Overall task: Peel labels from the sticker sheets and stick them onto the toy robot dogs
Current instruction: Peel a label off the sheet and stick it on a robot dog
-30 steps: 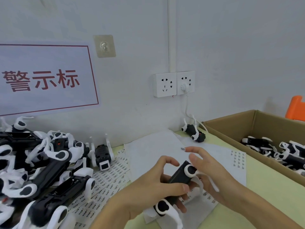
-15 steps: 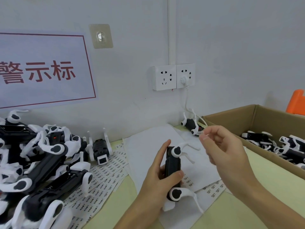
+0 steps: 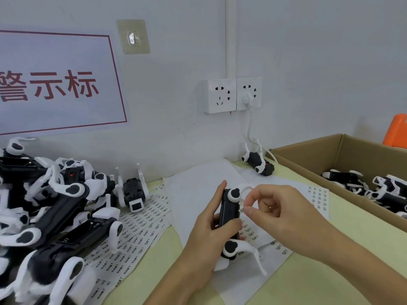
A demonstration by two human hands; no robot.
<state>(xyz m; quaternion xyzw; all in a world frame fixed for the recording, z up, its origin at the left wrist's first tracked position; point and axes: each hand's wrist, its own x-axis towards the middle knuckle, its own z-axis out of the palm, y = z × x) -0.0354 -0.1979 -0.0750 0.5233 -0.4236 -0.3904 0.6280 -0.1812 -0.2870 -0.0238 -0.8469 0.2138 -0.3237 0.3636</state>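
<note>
A big pile of toy robot dogs sat at nine o'clock on the table, and a cardboard box with more dogs in it stood at three o'clock. White sticker sheets lay spread across the middle, some part way under the pile. One toy robot dog was up off the table in the middle of the view. The left hand gripped its black body, fingers and thumb curled round it. The right hand was just beside the dog at its three o'clock side, thumb and first finger pinched together. A tiny white label seemed to sit between them, though it was too small to be sure. This looked like the sticking step. The next move would need the label laid flat on the dog's side and pressed down, with the left hand keeping the dog from turning.
</note>
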